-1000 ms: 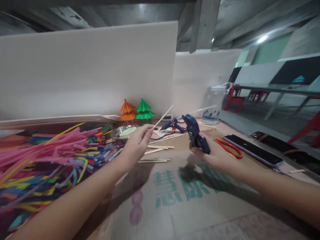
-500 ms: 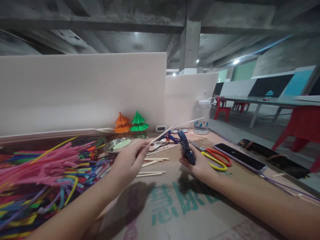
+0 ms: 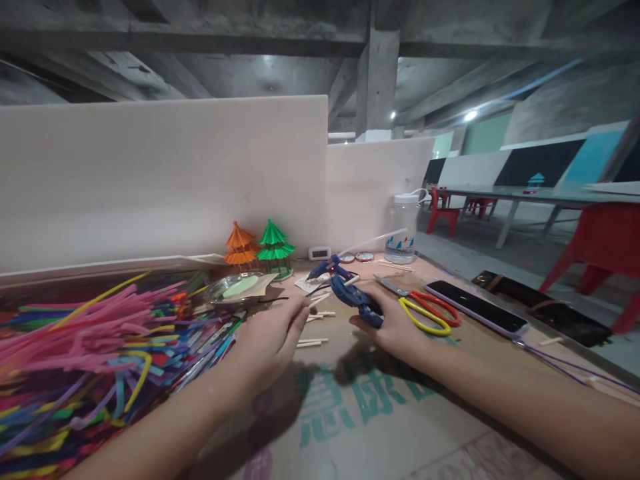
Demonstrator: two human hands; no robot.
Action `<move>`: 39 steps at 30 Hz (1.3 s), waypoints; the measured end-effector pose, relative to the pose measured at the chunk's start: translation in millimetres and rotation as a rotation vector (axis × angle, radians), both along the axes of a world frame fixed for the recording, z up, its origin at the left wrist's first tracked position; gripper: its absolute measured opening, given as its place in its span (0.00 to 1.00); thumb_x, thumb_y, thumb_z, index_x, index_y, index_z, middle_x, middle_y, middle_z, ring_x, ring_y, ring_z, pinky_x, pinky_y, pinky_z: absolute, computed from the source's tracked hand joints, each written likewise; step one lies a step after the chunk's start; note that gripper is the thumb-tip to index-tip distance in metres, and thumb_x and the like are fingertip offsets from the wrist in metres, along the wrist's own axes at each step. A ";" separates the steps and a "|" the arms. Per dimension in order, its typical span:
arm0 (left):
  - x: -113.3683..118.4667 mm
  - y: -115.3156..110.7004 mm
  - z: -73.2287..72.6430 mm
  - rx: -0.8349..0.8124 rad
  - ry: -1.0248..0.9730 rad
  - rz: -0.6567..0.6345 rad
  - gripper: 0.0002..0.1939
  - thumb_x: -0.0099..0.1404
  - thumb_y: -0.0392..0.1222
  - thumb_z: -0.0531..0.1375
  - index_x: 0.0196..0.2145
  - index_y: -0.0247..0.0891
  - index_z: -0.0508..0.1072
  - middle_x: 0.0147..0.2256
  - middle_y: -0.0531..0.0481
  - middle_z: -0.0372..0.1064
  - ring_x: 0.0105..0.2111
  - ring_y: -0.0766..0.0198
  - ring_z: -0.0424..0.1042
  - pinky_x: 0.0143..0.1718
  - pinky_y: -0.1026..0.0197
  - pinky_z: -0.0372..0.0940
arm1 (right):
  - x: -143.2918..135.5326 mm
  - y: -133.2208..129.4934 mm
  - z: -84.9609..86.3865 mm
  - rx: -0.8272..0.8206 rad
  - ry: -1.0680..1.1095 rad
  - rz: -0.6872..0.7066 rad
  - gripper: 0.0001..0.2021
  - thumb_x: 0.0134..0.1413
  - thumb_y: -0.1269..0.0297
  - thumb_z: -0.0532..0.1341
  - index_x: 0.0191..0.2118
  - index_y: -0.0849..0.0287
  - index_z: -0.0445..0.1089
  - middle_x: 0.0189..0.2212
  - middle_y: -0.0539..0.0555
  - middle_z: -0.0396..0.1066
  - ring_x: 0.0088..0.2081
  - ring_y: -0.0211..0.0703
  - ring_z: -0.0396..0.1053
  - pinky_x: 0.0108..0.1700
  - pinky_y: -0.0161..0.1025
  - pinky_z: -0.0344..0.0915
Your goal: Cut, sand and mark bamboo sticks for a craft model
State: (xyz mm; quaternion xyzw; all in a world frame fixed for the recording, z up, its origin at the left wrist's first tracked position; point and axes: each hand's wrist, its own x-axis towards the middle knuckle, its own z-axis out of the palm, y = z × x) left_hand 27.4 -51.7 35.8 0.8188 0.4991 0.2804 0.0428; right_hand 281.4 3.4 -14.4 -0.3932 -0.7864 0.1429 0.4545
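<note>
My left hand (image 3: 273,333) is closed in a pinch, with a thin pale wooden stick (image 3: 345,285) reaching from its fingertips toward the tool. Wrapped round a dark blue plier-like tool (image 3: 356,300), my right hand (image 3: 395,323) points it to the left. The stick's far end is near the tool's jaws; whether they touch I cannot tell. Just behind lies a blue hot glue gun (image 3: 333,268) with a clear glue stick in its back. More short wooden sticks (image 3: 313,343) lie on the cardboard (image 3: 380,427) between the hands.
Colourful pipe cleaners (image 3: 100,327) heap up at left. A metal dish (image 3: 215,293), orange (image 3: 240,247) and green (image 3: 274,243) paper-like towers, and a small timer (image 3: 319,253) stand behind. To the right are scissors (image 3: 430,313), a phone (image 3: 475,308) and a plastic bottle (image 3: 401,230).
My left hand has lowered the stick, which pointed higher before. My right hand has turned the blue tool leftward, bringing its jaws closer to the stick. The glue gun now shows more fully.
</note>
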 end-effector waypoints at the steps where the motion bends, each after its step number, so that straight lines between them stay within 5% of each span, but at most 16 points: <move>1: 0.5 -0.4 0.1 -0.010 0.005 0.004 0.18 0.75 0.51 0.43 0.43 0.43 0.69 0.36 0.48 0.75 0.34 0.58 0.75 0.35 0.61 0.63 | 0.6 0.2 -0.5 -0.006 -0.005 -0.004 0.23 0.53 0.54 0.68 0.53 0.55 0.69 0.46 0.56 0.76 0.46 0.52 0.73 0.49 0.46 0.68; 11: 1.4 -2.7 1.4 -0.043 0.006 0.007 0.18 0.75 0.51 0.43 0.43 0.43 0.70 0.35 0.47 0.76 0.34 0.57 0.75 0.36 0.61 0.64 | 3.5 -4.3 3.5 -0.073 -0.159 -0.032 0.15 0.56 0.52 0.65 0.43 0.55 0.72 0.32 0.51 0.74 0.33 0.46 0.70 0.34 0.39 0.62; 34: 2.9 -3.2 4.9 -0.029 0.075 0.024 0.17 0.75 0.49 0.42 0.43 0.43 0.67 0.36 0.47 0.75 0.34 0.56 0.75 0.35 0.60 0.64 | -1.9 -6.6 8.0 -0.073 -0.075 -0.015 0.17 0.57 0.51 0.62 0.45 0.58 0.69 0.36 0.55 0.73 0.37 0.48 0.69 0.40 0.43 0.64; 39: -0.9 0.1 2.6 0.037 0.050 -0.033 0.17 0.76 0.50 0.42 0.40 0.42 0.67 0.35 0.47 0.74 0.33 0.57 0.74 0.34 0.60 0.63 | -0.8 -3.5 3.1 -0.049 -0.076 -0.020 0.16 0.57 0.50 0.63 0.42 0.57 0.70 0.33 0.52 0.73 0.33 0.44 0.69 0.34 0.38 0.61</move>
